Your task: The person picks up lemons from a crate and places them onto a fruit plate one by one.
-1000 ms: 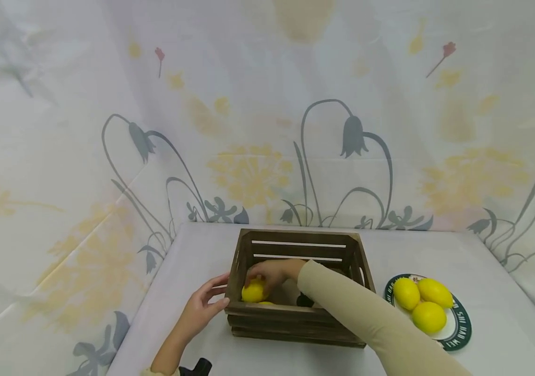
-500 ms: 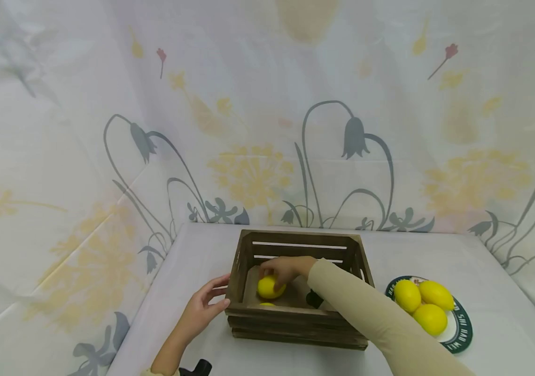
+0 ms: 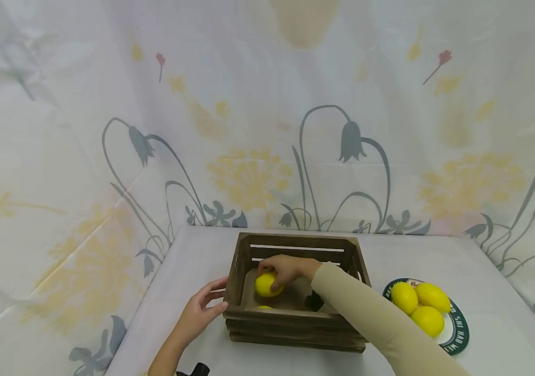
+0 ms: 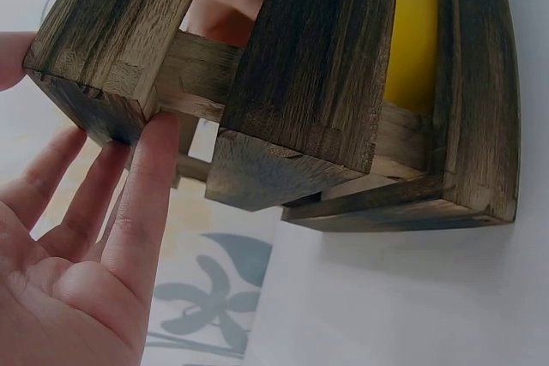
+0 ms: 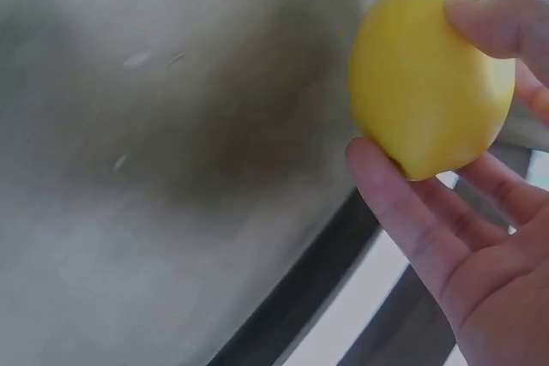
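A dark wooden slatted crate (image 3: 295, 329) stands on the white table. My right hand (image 3: 288, 269) reaches inside and grips a lemon (image 3: 266, 285) between thumb and fingers; in the right wrist view the whole yellow lemon (image 5: 429, 79) shows above the crate's floor. Another lemon (image 4: 412, 45) sits low behind the crate's front slats, mostly hidden by them in the head view. At the crate's front left corner, my left hand (image 3: 197, 316) rests with extended fingers (image 4: 141, 203) touching the wood.
Right of the crate, a round plate with a dark green lettered rim (image 3: 461, 334) bears three lemons (image 3: 428, 320). A flower-printed white cloth (image 3: 267, 130) hangs behind and at the sides. A black device (image 3: 199, 369) shows below my left wrist.
My right hand has taken the lemon from the crate's left end, moving it right and a little up. My left hand stays at the corner; the view tilts slightly.
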Demonstrator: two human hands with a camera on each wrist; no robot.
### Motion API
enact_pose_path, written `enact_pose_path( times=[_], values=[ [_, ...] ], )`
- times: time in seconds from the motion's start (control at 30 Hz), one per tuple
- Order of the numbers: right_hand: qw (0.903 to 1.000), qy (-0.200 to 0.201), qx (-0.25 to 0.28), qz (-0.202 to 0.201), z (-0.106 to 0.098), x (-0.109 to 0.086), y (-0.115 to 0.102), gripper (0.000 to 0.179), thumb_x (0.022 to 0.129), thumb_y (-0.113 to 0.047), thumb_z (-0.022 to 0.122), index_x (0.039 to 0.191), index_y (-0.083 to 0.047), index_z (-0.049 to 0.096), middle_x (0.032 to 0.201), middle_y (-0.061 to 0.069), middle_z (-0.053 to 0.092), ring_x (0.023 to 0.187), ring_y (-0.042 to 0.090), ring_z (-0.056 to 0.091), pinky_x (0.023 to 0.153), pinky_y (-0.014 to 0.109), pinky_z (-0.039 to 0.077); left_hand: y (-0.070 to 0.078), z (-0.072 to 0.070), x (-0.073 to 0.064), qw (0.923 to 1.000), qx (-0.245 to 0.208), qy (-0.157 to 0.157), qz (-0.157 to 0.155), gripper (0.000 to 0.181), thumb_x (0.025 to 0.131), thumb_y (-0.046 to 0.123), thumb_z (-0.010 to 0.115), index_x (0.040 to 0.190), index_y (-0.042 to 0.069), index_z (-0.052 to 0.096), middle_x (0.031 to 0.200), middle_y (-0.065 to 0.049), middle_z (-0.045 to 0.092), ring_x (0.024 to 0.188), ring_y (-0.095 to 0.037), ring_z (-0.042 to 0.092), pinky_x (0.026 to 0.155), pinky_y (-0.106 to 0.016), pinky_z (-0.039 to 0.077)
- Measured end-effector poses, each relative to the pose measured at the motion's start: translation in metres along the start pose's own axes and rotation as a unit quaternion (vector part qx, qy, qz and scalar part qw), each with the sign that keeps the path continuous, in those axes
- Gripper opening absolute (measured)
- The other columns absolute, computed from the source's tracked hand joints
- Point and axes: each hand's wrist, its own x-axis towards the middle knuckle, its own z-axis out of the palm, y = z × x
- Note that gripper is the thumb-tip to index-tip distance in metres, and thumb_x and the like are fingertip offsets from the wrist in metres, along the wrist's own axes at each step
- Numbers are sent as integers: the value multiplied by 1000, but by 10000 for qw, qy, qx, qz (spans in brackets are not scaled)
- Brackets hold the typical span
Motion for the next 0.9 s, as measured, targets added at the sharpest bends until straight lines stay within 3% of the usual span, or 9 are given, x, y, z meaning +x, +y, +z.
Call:
enact_pose_path(
  times=[0.2, 0.37, 0.63, 0.9],
  values=[
    [9980, 438, 263, -360, -10, -4, -7, 42, 74, -11, 72, 112, -15, 56, 91, 0, 57, 80, 13, 52, 70, 25, 46, 1, -1, -1, 10000, 34, -2, -2, 48, 89, 3, 60, 133, -7, 43, 132, -25, 44, 114, -42, 45, 84, -25, 49],
    [9939, 830, 665, -282, -18, -11, -13, 41, 76, -14, 72, 114, -16, 55, 96, 0, 57, 80, 13, 53, 67, 26, 48, 2, 0, 0, 10000, 30, -39, -21, 48, 90, 4, 60, 133, -7, 42, 133, -25, 43, 114, -42, 44, 84, -24, 48],
    [9793, 1578, 1237, -286, -30, -26, -26, 42, 80, -15, 71, 118, -16, 53, 107, 8, 55, 77, 18, 57, 58, 31, 53, 3, 1, 0, 10000, 81, 37, -24, 48, 89, 4, 61, 132, -6, 44, 132, -24, 45, 113, -39, 46, 83, -25, 49],
    [9626, 2074, 1738, -142, -38, -43, -38, 43, 80, -15, 71, 120, -16, 53, 109, 11, 55, 83, 21, 57, 59, 33, 54, 1, 3, -1, 9998, 114, 169, 76, 46, 88, 1, 61, 130, -7, 46, 128, -24, 48, 108, -22, 52, 81, -26, 50]
  ],
)
